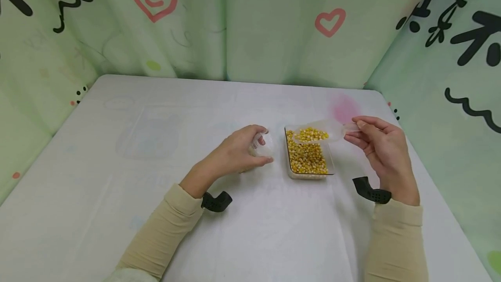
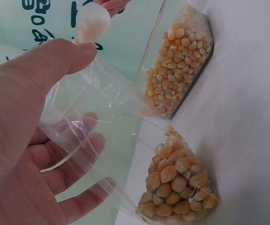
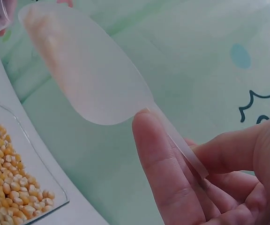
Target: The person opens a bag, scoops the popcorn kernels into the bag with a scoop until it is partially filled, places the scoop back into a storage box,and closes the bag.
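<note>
My left hand [image 1: 236, 149] holds a clear plastic bag [image 2: 111, 124] by its open mouth, thumb on one side and fingers spread along the other. Corn kernels [image 2: 175, 190] fill the bottom of the bag. In my right hand [image 1: 385, 147] is a translucent white scoop [image 3: 102, 75], its handle pinched between thumb and fingers. The scoop carries a heap of corn kernels [image 1: 311, 134] and hangs above the far part of a clear rectangular container [image 1: 331, 169]. Yellow kernels [image 1: 307, 158] cover much of that container's inside. The scoop's tip points left, toward the bag.
A white cloth [image 1: 250, 229] covers the table under everything. Green curtains [image 1: 266, 25] with hearts and black markings stand along the back and both sides. Each wrist wears a black camera mount, such as the left one [image 1: 217, 202].
</note>
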